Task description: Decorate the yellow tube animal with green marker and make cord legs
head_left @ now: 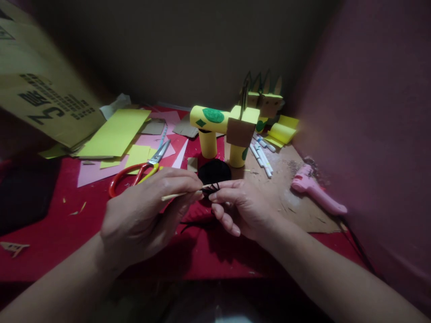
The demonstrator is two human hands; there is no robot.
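My left hand (144, 211) is closed with thumb and fingers pinching a thin pale wooden stick (171, 196), which points to the right. Around its tip are black strands (213, 187), maybe yarn or thin strips. My right hand (249, 204) pinches these strands between thumb and forefinger, its other fingers loosely curled. The fingertips of both hands nearly meet. Just beyond them lies a dark round thing (214, 170) whose kind I cannot make out. Behind it stands a yellow paper-tube model (213, 117) with green patches and a brown cardboard square (239, 131).
Red-and-yellow-handled scissors (160, 154) lie left of my hands, near yellow and pink paper (116, 134). White marker pens (261, 154) and a pink glue gun (314, 190) rest on cardboard (279, 197) at right. A large carton (50, 85) leans at left.
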